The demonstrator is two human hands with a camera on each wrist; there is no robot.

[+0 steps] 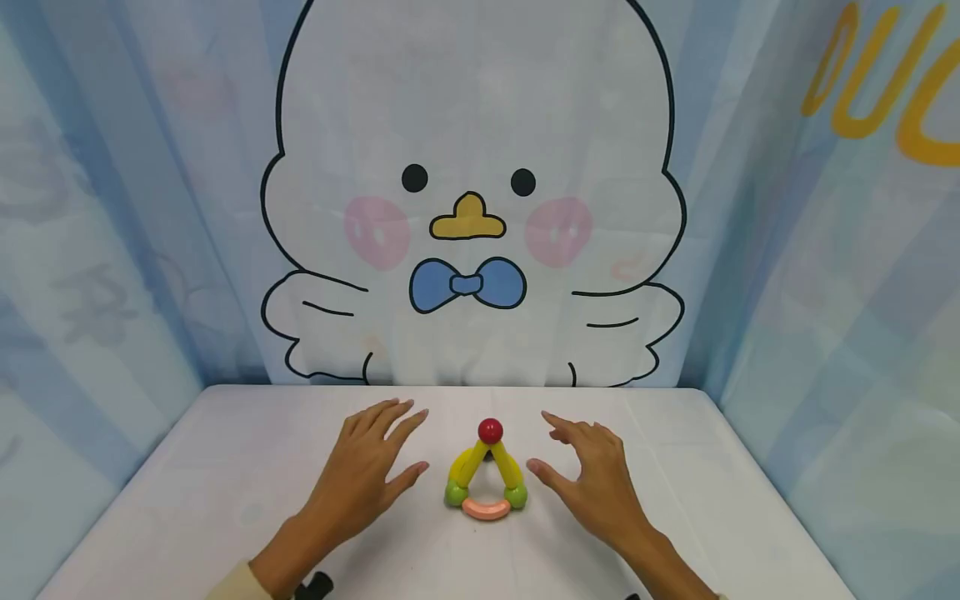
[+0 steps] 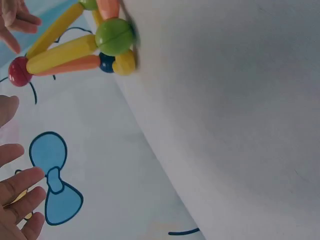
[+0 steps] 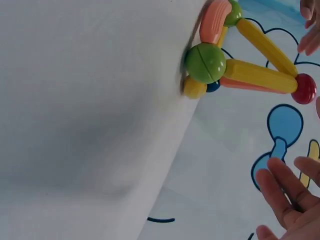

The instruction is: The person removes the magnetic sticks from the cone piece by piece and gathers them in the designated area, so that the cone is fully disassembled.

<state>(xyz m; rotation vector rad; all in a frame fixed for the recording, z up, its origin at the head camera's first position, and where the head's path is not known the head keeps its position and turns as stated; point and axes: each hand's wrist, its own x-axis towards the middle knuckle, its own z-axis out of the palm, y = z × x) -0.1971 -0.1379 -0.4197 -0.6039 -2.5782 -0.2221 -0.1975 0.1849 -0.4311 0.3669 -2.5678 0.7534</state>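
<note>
A small pyramid of toy rods and balls [image 1: 468, 465] stands on the white table between my two hands. Its top is a red ball [image 1: 491, 431], joined by yellow rods to green balls [image 2: 114, 37] at the base. Along the front runs a curved salmon-pink rod [image 1: 486, 509]. An orange rod and a dark blue ball [image 2: 106, 63] show at the back in the wrist views. My left hand [image 1: 367, 462] hovers to its left, fingers spread, touching nothing. On the other side my right hand [image 1: 596, 483] is held likewise, apart from the pyramid.
The white table [image 1: 225, 500] reaches back to a curtain [image 1: 472, 342] printed with a cartoon bird wearing a blue bow tie. More pale blue curtain [image 1: 90, 275] hangs along both sides. A black object [image 1: 315, 586] shows by the left wrist.
</note>
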